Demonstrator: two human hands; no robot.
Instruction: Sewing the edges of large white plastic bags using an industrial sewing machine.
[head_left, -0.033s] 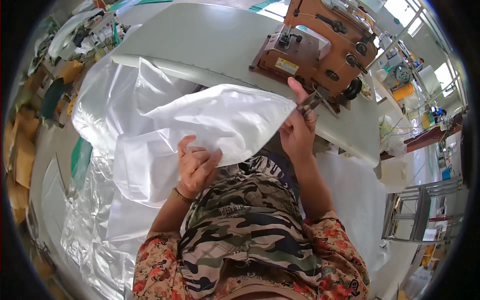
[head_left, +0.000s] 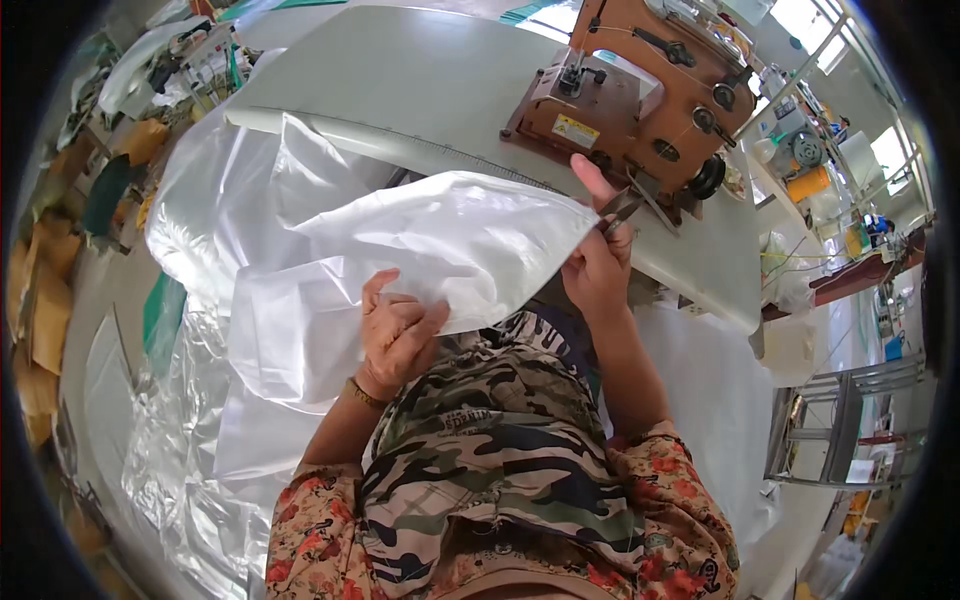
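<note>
A glossy white plastic sheet (head_left: 450, 235) spreads between my hands, its pointed corner reaching to the right. My left hand (head_left: 395, 330) is closed on the sheet's near edge, fingers curled and the index finger partly raised. At the corner, my right hand (head_left: 600, 250) is closed round small metal snips (head_left: 622, 207), with the blades pointing up and right past the fingers. The sheet's tip lies against these fingers, and one finger sticks up toward the sewing machine. Whether the blades touch the sheet I cannot tell.
Beyond the hands stands a brown sewing machine (head_left: 650, 100) on a pale table (head_left: 400, 70) with a ruler strip along its near edge. More shiny sheeting (head_left: 180, 440) hangs and heaps at the left. A grey metal frame (head_left: 835, 430) stands at the right.
</note>
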